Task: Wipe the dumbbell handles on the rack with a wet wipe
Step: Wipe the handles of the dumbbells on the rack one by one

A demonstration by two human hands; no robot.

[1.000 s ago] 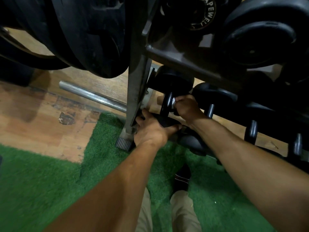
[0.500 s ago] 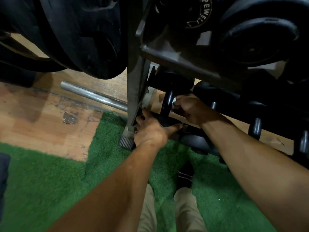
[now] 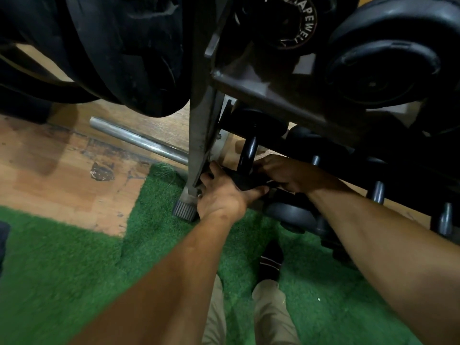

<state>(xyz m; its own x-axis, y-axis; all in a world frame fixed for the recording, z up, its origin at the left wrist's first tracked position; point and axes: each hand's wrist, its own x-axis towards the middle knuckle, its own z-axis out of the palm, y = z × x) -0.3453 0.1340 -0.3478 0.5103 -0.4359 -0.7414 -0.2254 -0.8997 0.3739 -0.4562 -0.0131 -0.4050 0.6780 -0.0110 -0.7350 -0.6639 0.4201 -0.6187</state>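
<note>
1. Two bare hands are reaching low, under the dumbbell rack (image 3: 273, 95), near the middle of the view.
2. The left hand (image 3: 224, 195) is curling its fingers and thumb around the near black end of a small dumbbell (image 3: 246, 180) on the bottom shelf.
3. That dumbbell's dark handle (image 3: 247, 155) is standing up at about 12 o'clock from the left hand.
4. The right hand (image 3: 288, 173) is sitting just beside the handle, at 3 o'clock from it. Its fingers are bending down by the dumbbell, but I cannot tell if they are holding a wipe or anything else, because that spot is dark and hidden.
5. The grey rack leg (image 3: 201, 135) is standing right next to the left hand, at 9 o'clock, and is crowding it.
6. The slanted rack bar (image 3: 286, 105) is hanging over both hands at 12 o'clock and is blocking the view above.
7. Big black weight plates (image 3: 124, 53) are filling the 10 o'clock corner.
8. More dumbbell handles (image 3: 377, 192) are lining up toward 3 o'clock.
9. A shiny metal bar (image 3: 139, 143) is lying on the wooden floor (image 3: 62, 180) at 9 o'clock.
10. Green turf (image 3: 74, 257) is lying under the arms, and a dark shoe (image 3: 271, 260) is standing at 6 o'clock.
</note>
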